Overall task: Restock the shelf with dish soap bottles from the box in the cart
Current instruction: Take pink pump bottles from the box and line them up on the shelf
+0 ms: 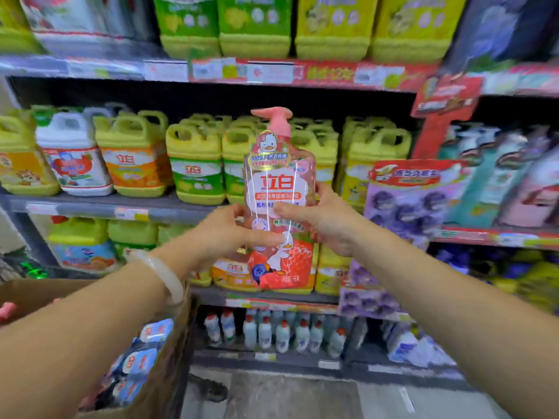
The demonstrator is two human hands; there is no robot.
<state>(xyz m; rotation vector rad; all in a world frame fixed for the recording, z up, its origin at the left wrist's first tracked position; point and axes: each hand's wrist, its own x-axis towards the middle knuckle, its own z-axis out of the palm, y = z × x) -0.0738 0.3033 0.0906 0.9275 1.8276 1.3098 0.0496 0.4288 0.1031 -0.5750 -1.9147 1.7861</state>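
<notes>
Nearest, the box (157,367) stood open at lower left, more bottles within reach. Beyond it, the left hand (225,234) and right hand (322,220) curled their fingers around a pink bottle (279,207), upright, label outward, probably to face it before shelving. The shelf (99,207) lay behind.

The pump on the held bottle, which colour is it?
Pink, on the pump in the head view.

Both forearms extended forward and upward, converging at centre; left hand (225,229) and right hand (328,220) at chest height, fingers curled inward in opposing two-sided grip; pale bangle (165,275) on left wrist
</notes>
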